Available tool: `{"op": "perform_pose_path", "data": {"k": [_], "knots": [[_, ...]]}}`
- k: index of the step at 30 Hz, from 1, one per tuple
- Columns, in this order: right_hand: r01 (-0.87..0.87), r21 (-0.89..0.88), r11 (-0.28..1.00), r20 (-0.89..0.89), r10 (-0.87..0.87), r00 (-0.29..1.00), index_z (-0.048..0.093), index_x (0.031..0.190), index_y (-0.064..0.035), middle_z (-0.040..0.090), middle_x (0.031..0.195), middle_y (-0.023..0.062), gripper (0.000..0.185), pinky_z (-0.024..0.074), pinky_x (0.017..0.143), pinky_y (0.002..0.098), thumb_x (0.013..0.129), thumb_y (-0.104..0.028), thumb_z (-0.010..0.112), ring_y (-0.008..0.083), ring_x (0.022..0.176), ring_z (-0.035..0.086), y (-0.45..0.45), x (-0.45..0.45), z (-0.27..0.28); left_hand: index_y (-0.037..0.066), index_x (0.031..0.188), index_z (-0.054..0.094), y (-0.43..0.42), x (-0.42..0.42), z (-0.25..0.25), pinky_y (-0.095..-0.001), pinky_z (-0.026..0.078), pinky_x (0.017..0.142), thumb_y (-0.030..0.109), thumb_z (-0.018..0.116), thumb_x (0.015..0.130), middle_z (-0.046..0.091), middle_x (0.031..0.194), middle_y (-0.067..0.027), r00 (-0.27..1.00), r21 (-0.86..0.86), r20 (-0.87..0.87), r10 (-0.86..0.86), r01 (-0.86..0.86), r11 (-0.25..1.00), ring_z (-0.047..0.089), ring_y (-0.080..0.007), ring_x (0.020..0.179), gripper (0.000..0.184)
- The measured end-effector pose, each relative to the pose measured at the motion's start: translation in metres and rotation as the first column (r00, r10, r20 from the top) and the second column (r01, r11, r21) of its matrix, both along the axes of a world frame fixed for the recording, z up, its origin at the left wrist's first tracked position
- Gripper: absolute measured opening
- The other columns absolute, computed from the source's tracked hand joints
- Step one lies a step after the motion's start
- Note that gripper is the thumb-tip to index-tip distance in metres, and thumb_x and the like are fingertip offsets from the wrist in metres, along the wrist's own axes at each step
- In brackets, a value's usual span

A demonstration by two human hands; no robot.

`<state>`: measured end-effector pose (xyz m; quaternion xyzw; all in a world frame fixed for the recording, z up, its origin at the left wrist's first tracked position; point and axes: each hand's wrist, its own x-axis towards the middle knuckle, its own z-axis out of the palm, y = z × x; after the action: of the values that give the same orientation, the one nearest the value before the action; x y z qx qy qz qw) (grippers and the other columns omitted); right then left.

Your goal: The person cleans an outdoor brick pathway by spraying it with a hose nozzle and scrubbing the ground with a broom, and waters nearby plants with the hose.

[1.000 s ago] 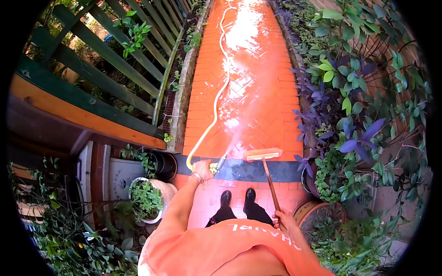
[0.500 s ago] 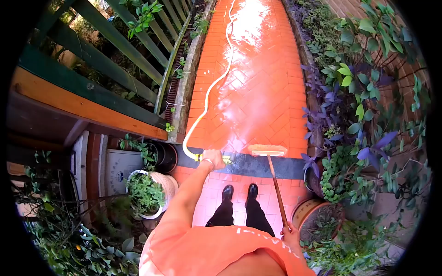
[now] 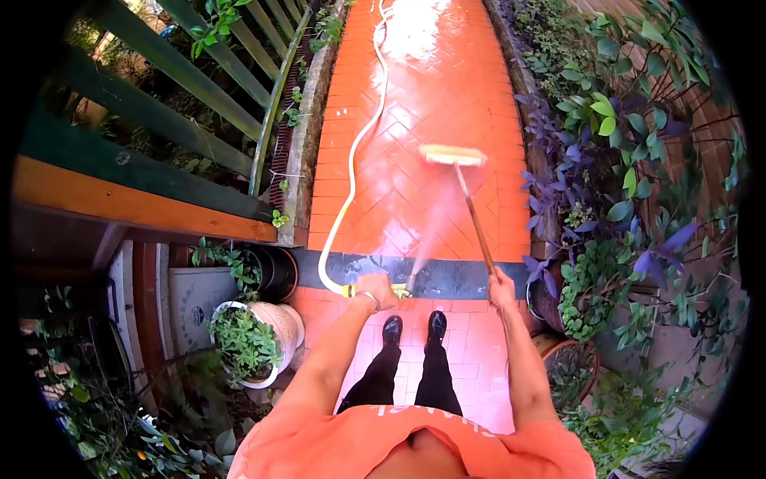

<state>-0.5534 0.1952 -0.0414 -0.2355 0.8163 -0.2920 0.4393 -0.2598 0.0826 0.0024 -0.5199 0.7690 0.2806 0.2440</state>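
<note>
My left hand (image 3: pixel 378 290) is closed around a yellow spray nozzle (image 3: pixel 404 289) at the end of a pale hose (image 3: pixel 352 176). Water sprays from its tip forward and to the right, over the dark stone strip (image 3: pixel 447 278). A long wooden handle (image 3: pixel 476 219) is gripped in my right hand (image 3: pixel 502 289), which is stretched out in front of me. At the handle's far end is a pale, wide broom head (image 3: pixel 453 155), out over the wet red tile path (image 3: pixel 415 191). Whether it touches the tiles I cannot tell.
Green wooden fence slats (image 3: pixel 183 72) stand on the left, with a white planter (image 3: pixel 267 339) and a black pot (image 3: pixel 271 275) nearer me. Purple-leaved plants (image 3: pixel 570 172) line the right edge, above a terracotta pot (image 3: pixel 570 359). The hose runs along the path's left side.
My right hand has moved from beside my hip out forward, pushing the broom head farther along the path. The spray now shows clearly from the nozzle. My left hand stays nearly in place.
</note>
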Motion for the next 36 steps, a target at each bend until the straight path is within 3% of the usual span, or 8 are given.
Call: {"op": "perform_pose_path", "data": {"k": [6,11,18,21,26,29,32,36], "knots": [[0.127,0.045,0.991,0.094,-0.131,0.987,0.048,0.133,-0.0217,0.043,0.054,-0.0045,0.037,0.034,0.035,0.0235,0.096,-0.026,0.046,0.0055,0.041,0.04,0.214,0.06,0.087,0.002,0.081,0.07,-0.015,0.033,-0.001,-0.042,0.051,0.078,0.037,0.06,0.068,0.066,0.088,-0.0226,0.996,0.024,0.037,0.077,-0.078,0.997,0.065,-0.0347,0.087,0.039],[0.163,0.439,0.884,0.29,-0.311,0.905,0.039,0.139,-0.0189,0.043,0.055,-0.0017,0.043,0.0361,0.038,0.0244,0.096,-0.021,0.042,0.0068,0.042,0.041,0.178,0.073,0.146,0.002,0.085,0.07,-0.009,0.006,-0.006,-0.041,0.051,0.079,0.038,0.062,0.068,0.067,0.089,-0.0218,1.0,0.082,0.004,-0.002,0.002,0.997,0.066,-0.0335,0.088,0.041],[0.099,0.12,0.988,0.024,-0.103,0.994,0.045,0.136,-0.0236,0.046,0.054,0.0004,0.039,0.0374,0.037,0.0298,0.097,-0.03,0.039,0.0111,0.041,0.043,0.026,-0.033,0.003,0.001,0.084,0.07,-0.004,-0.04,-0.005,-0.0421,0.051,0.079,0.034,0.06,0.07,0.066,0.089,-0.0242,0.999,0.126,-0.047,-0.008,0.014,0.992,0.065,-0.035,0.089,0.037],[-0.001,-0.094,0.996,-0.063,-0.005,0.998,0.042,0.137,-0.0202,0.042,0.058,0.0007,0.043,0.035,0.043,0.0286,0.095,-0.015,0.044,0.0088,0.048,0.039,0.076,-0.036,0.01,0.002,0.082,0.07,-0.01,-0.026,-0.02,-0.042,0.051,0.077,0.04,0.061,0.069,0.066,0.089,-0.0227,0.993,0.048,-0.077,0.092,-0.088,0.995,0.065,-0.0349,0.088,0.041],[-0.047,0.137,0.989,-0.108,0.062,0.992,0.043,0.136,-0.0077,0.06,0.079,0.0042,0.045,0.0424,0.054,0.0227,0.091,-0.004,0.041,0.0071,0.059,0.05,0.258,0.046,0.114,0.009,0.079,0.072,-0.017,-0.008,-0.025,-0.0448,0.05,0.077,0.039,0.059,0.069,0.066,0.082,-0.0203,0.987,0.055,-0.084,0.134,-0.13,0.99,0.064,-0.0366,0.083,0.034],[0.162,0.507,0.847,0.144,-0.268,0.953,0.047,0.134,-0.0134,0.051,0.061,0.0008,0.041,0.0405,0.045,0.0235,0.093,-0.014,0.043,0.0076,0.05,0.047,0.166,0.053,0.147,0.004,0.083,0.07,-0.015,-0.02,-0.013,-0.0438,0.051,0.078,0.044,0.061,0.068,0.066,0.086,-0.0223,0.968,0.07,-0.149,0.204,-0.195,0.978,0.064,-0.0368,0.085,0.044],[-0.119,0.038,0.992,-0.156,0.124,0.98,0.059,0.115,-0.0114,0.045,0.051,0.0008,0.031,0.0373,0.034,0.0299,0.096,-0.028,0.042,0.0122,0.036,0.041,0.166,0.022,0.026,0.004,0.083,0.07,-0.008,-0.034,-0.023,-0.0451,0.05,0.078,0.038,0.061,0.067,0.066,0.086,-0.0231,0.961,0.124,-0.148,0.232,-0.214,0.969,0.064,-0.0377,0.083,0.039],[0.052,0.02,0.998,0.008,-0.052,0.999,0.057,0.121,-0.0112,0.044,0.049,0.0009,0.031,0.0373,0.036,0.03,0.095,-0.02,0.041,0.0102,0.039,0.043,-0.005,-0.072,-0.004,0.006,0.086,0.071,0.002,-0.045,-0.021,-0.0443,0.05,0.078,0.033,0.059,0.068,0.065,0.086,-0.0236,0.946,0.112,-0.194,0.26,-0.242,0.964,0.064,-0.0379,0.084,0.034]]}}
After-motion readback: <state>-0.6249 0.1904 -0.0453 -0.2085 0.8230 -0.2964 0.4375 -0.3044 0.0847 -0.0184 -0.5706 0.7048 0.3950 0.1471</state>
